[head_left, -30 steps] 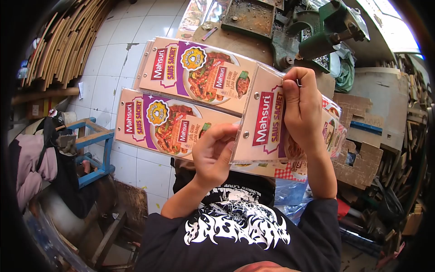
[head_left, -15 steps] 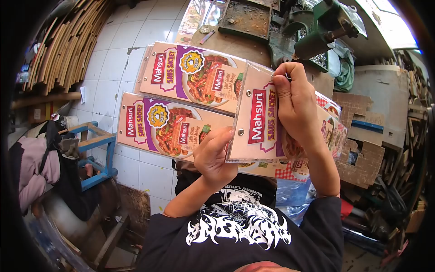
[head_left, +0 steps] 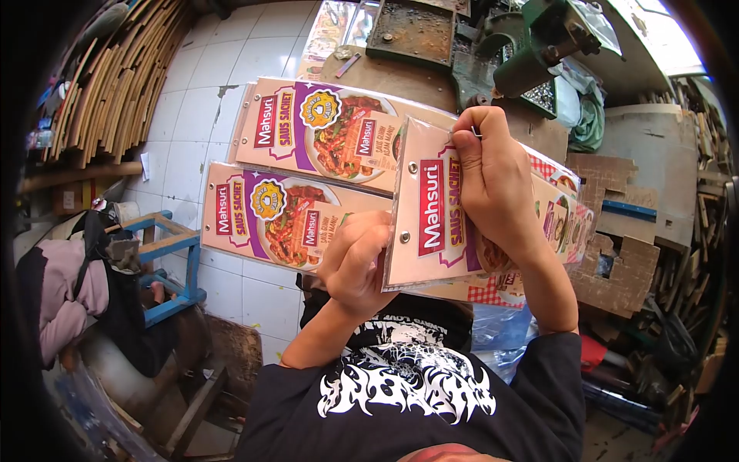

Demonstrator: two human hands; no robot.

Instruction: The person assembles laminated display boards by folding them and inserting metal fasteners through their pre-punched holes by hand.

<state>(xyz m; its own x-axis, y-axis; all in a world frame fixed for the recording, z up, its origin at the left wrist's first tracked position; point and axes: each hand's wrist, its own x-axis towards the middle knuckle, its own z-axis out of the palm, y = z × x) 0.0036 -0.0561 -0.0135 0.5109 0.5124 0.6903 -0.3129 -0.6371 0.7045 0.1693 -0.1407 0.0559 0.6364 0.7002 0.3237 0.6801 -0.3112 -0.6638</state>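
Both hands are on a Mahsuri sauce-sachet display card (head_left: pixel 419 254) in clear plastic, with two metal eyelets along its left edge. My left hand (head_left: pixel 354 258) is closed at its lower left edge, the fingertips partly hidden behind it. Along the upper edge, my right hand (head_left: pixel 496 181) pinches with thumb and forefinger; a small shiny bit shows there, too small to name. Beneath lie two stacks of matching cards, an upper stack (head_left: pixel 277 158) and a lower stack (head_left: pixel 246 239), showing a food bowl and a yellow badge.
A green drill-press-like machine (head_left: pixel 523 65) and a grimy metal tray (head_left: pixel 412 38) stand at the back. Cut cardboard (head_left: pixel 608 266) lies at the right, near stacked boards. A blue stool frame (head_left: pixel 181 246) is at the left, and wooden strips (head_left: pixel 115 85) lean behind it.
The held card has shifted slightly left, its lower edge now lower and more tilted. Both hands moved a little with it and keep their grip. The stacks shift only slightly in view.
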